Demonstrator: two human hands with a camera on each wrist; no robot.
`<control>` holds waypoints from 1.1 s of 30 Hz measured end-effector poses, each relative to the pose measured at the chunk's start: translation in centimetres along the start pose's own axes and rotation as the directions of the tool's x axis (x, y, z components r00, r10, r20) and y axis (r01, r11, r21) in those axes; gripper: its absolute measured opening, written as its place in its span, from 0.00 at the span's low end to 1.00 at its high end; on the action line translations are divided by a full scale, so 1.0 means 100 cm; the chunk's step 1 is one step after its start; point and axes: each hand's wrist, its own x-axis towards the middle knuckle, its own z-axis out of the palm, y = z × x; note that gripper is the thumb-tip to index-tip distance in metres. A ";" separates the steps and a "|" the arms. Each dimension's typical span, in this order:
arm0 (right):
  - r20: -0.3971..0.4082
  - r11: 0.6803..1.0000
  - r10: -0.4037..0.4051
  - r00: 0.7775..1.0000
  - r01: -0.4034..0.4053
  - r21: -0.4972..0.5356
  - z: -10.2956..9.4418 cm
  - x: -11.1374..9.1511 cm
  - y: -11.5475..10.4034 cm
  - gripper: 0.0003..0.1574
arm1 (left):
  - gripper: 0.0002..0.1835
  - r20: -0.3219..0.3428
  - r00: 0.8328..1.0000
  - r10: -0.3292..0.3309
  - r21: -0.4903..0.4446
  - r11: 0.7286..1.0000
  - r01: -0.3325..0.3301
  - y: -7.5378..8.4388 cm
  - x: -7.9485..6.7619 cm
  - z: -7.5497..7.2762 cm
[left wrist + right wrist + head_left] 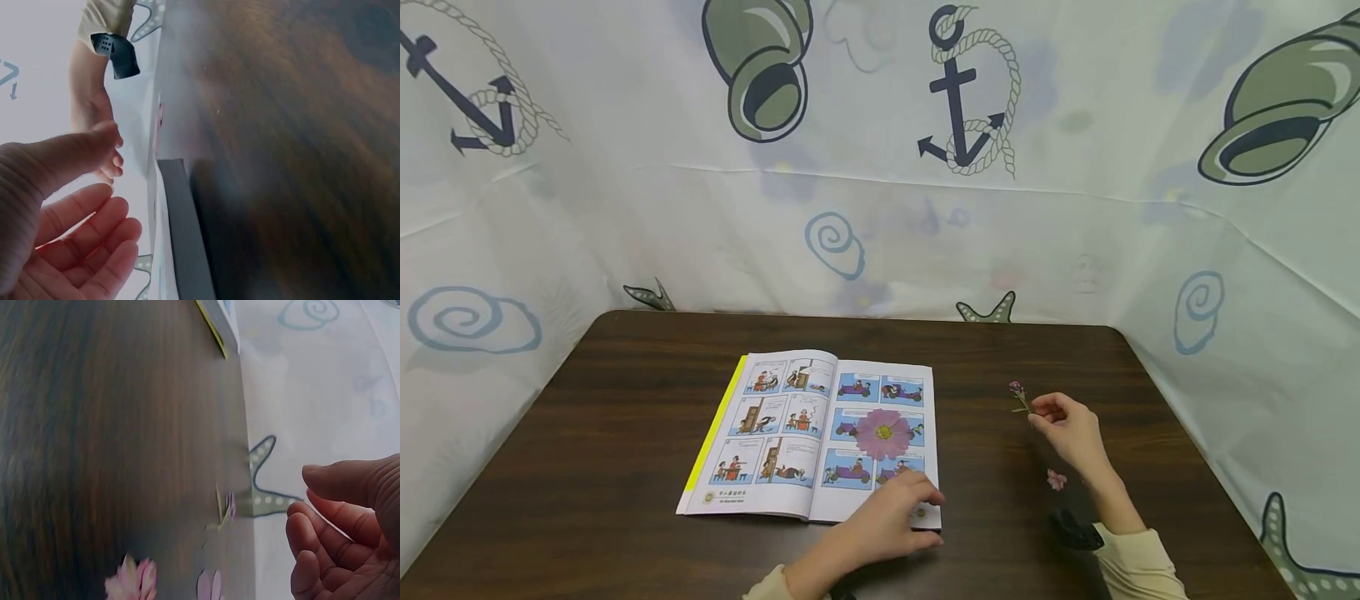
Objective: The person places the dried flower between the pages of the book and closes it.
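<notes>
An open comic book (775, 504) with a yellow left edge lies on the table; a large pink flower (883, 434) rests on its right page. My left hand (891, 517) hovers by that page's lower right corner, thumb and fingers apart, as the left wrist view shows (81, 231). On the right, a small purple flower sprig (1018, 395) with a thin green stem is beside the fingertips of my right hand (1071, 433). In the right wrist view the sprig (226, 511) stands apart from the loosely bent fingers (319, 531), which hold nothing.
A small pink flower (1056, 479) lies on the dark wooden table (587, 433) below my right hand. In the right wrist view, pale purple petals (209, 586) show at the lower edge. A white printed cloth (880, 242) surrounds the table's back and sides.
</notes>
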 end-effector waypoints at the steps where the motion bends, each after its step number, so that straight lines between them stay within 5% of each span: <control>1: -0.001 1.000 0.005 1.000 -0.005 -0.008 -0.001 -0.001 0.001 0.10 | 0.18 0.005 1.000 -0.009 0.006 1.000 0.009 0.000 0.001 0.002; 20: -0.026 0.996 0.079 0.997 -0.080 -0.028 -0.014 -0.006 0.020 0.11 | 0.14 0.001 0.999 -0.040 0.120 0.992 0.040 -0.001 0.006 0.015; 33: -0.036 0.992 0.120 0.992 -0.121 -0.031 -0.020 -0.006 0.033 0.14 | 0.12 0.021 0.997 -0.070 0.088 0.994 0.068 -0.001 0.009 0.013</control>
